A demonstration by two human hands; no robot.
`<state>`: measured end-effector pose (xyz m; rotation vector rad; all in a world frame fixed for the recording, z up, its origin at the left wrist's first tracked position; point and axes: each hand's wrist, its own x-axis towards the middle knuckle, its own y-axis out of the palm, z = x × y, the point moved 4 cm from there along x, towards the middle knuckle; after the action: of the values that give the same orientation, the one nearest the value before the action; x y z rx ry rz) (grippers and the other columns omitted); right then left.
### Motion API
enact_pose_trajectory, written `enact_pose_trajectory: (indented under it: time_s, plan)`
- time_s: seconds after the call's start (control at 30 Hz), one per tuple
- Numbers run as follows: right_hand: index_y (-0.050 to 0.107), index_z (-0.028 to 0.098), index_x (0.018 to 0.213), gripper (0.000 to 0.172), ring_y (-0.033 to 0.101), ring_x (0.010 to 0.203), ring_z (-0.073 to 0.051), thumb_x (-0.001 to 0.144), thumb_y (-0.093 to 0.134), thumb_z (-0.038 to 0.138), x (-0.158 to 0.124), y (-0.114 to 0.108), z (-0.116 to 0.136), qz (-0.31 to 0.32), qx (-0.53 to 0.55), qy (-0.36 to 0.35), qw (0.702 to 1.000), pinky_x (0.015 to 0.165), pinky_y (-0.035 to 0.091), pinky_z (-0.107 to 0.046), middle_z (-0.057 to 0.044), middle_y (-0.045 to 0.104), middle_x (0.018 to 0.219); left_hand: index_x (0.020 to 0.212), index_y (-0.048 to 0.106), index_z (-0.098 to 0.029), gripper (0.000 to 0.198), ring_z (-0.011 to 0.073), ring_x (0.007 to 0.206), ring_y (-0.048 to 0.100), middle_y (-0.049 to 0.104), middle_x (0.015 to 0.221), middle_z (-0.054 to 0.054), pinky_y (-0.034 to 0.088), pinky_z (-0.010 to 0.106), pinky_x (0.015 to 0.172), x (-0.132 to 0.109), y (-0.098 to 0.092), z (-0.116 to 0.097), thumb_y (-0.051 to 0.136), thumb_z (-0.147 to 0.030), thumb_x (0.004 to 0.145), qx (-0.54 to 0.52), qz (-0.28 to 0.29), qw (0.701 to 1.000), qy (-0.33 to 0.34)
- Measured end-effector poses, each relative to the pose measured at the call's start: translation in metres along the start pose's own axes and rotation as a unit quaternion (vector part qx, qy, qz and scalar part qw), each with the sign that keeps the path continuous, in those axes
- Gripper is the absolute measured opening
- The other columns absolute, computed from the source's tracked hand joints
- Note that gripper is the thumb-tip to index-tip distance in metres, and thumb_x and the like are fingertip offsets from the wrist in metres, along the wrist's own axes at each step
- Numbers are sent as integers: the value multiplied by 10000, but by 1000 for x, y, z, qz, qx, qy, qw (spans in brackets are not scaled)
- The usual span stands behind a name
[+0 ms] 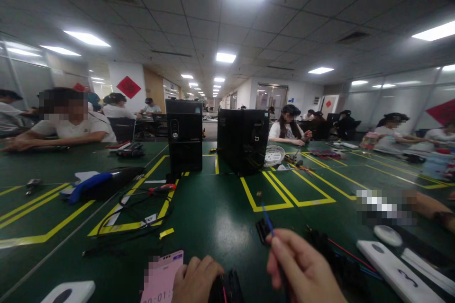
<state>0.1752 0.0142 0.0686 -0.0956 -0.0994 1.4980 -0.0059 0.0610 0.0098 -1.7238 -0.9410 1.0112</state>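
Note:
At the bottom middle, my left hand (197, 278) is curled against a black part with a red wire (227, 288), which the frame's edge cuts off. Its fingertips are partly hidden. My right hand (302, 265) pinches a thin blue wire-like strip (267, 218) between thumb and forefinger, the strip pointing up and away. Just behind those fingers lies a small black piece (262, 231) on the green table (220, 213). Left of my left hand is a pink phone (165, 274) showing a timer.
Two black computer cases (185, 139) (241, 144) stand ahead. A red-handled tool (161, 189) and black cable (124, 227) lie left. To the right are dark wires (341, 251), a white device marked 3 (398, 270) and another person's arm (432, 208). Other people sit around.

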Motion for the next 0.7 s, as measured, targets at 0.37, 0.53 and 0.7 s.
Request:
enact_pose_trajectory:
  time_s: [0.37,0.53,0.7]
  plan:
    - [594,138,930,353,472,347,-87,855,410,429,20,-20,-23,38,-249,-14,968,348,338,-198,2,637,581,1009,582,-318,295,253,999,491,594,1097,-5,350,401,801,-1,0,1,561,-373,719,-30,0,999,11]
    - [658,143,1018,327,646,874,-239,819,484,335,25,-19,-39,35,-372,-79,924,772,489,-338,-136,682,1020,1020,587,-311,318,265,1011,493,595,1106,-5,351,422,818,-2,0,1,584,-379,710,-36,2,999,-3]
    - [701,177,963,275,536,1102,-285,793,519,294,7,-3,-33,132,-412,-83,898,927,406,-368,-144,620,1152,998,600,-318,368,280,1035,481,604,1106,-19,338,434,828,-3,-2,-3,644,-353,634,-16,-9,1000,-12]
